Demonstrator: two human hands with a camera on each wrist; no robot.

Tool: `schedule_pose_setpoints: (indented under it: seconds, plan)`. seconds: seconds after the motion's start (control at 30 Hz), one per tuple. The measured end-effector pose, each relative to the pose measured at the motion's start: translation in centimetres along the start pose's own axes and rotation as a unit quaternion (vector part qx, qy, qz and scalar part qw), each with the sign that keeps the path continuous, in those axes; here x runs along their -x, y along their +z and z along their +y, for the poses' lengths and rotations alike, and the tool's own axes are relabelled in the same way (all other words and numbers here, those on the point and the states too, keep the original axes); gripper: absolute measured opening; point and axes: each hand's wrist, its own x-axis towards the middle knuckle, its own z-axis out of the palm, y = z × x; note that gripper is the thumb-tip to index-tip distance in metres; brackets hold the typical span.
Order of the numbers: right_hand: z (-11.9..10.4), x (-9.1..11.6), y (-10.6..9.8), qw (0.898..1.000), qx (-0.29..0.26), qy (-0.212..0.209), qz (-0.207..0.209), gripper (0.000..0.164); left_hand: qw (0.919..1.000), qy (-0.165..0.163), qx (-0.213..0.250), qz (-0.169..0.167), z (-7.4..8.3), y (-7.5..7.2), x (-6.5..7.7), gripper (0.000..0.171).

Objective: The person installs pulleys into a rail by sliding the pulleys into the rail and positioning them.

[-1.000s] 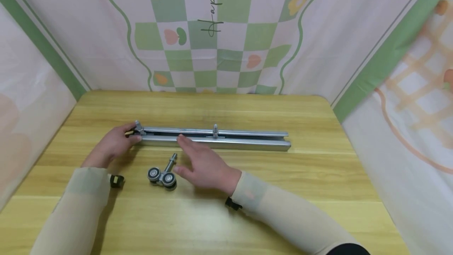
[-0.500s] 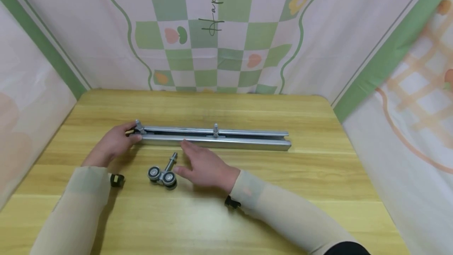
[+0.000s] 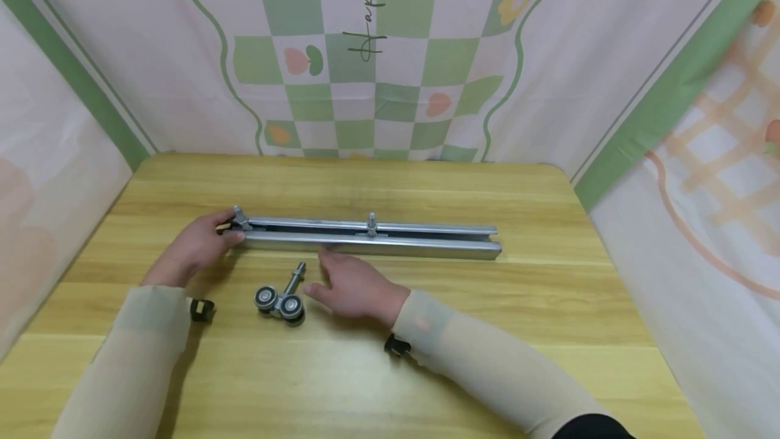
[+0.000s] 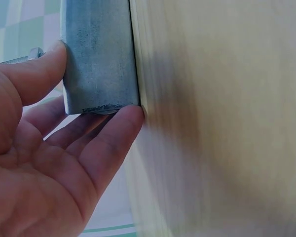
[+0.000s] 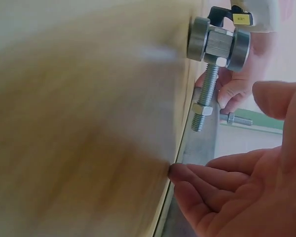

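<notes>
A steel C-channel track [image 3: 426,247] lies on its back across the table, slot upward. Two threaded bolts rise from the slot, one bolt [image 3: 372,225] near the middle, the other [image 3: 240,217] at the left end. My left hand [image 3: 198,246] holds that left end; in the left wrist view the thumb lies along the track's [image 4: 101,54] edge and the fingers reach around its end. In front of the track a wheeled roller hanger [image 3: 279,302] with a threaded stem rests on the wood. Between hanger and track, my right hand [image 3: 359,286] is relaxed, holding nothing, fingertips at the track's near side.
The wooden table [image 3: 487,358] is bounded at the back by a checked cloth [image 3: 399,53] and at the sides by hanging cloths. Black straps [image 3: 202,310] sit at both wrists.
My right hand has drawn back from the top of the track to its near side, moving slightly right. The left hand, track and roller hanger stay in place.
</notes>
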Motion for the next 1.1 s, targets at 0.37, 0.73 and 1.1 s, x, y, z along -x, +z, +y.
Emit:
schedule_pose_setpoints:
  seconds: [0.37, 0.73, 1.1]
  plan:
    - [0.2, -0.8, -0.6, 0.992, -0.122, 0.043, 0.001, 0.066, 1.0000, 0.004, -0.001, 0.006, 0.0, 0.0, 0.0, 0.075]
    - [0.1, -1.5, -0.8, 0.982, -0.180, 0.050, -0.001, 0.063, 1.0000, 0.005, 0.007, 0.003, 0.2, 0.0, 0.2, 0.077]
    - [-0.2, -1.8, -0.6, 0.972, -0.229, 0.043, -0.007, 0.055, 1.0000, 0.005, 0.001, 0.003, -0.2, 0.1, -0.1, 0.077]
